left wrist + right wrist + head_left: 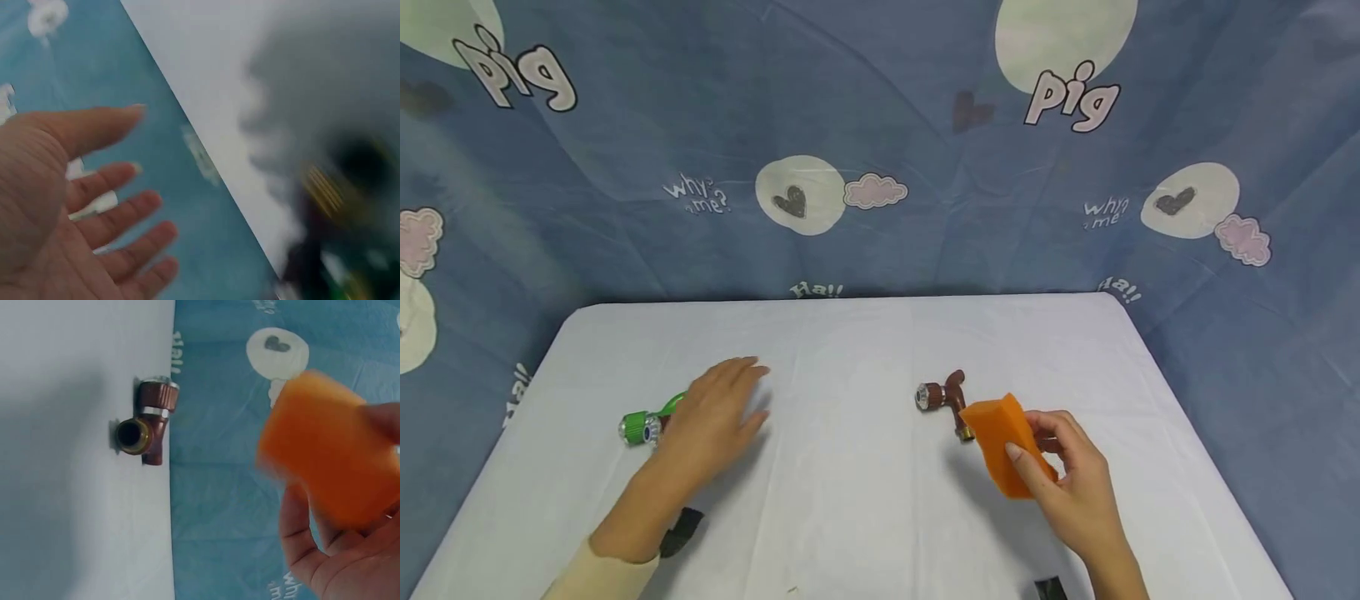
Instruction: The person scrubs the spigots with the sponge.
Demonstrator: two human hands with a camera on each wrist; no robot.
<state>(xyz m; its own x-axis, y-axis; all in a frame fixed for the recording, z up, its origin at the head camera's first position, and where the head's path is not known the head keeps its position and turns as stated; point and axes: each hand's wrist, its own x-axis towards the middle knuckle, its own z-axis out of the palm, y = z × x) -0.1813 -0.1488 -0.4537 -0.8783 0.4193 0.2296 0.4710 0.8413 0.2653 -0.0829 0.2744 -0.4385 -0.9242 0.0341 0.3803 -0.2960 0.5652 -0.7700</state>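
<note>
Place: curtained tabletop, room type unclear | white table (842, 500) | blue printed fabric (925, 250)

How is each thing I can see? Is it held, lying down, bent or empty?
Right hand: pinching the orange sponge
Left hand: open, holding nothing
Orange sponge: held above the white table, a bit bent
Brown tap: lying on the table, not held
Green tap: on the table, partly hidden by the left hand
</note>
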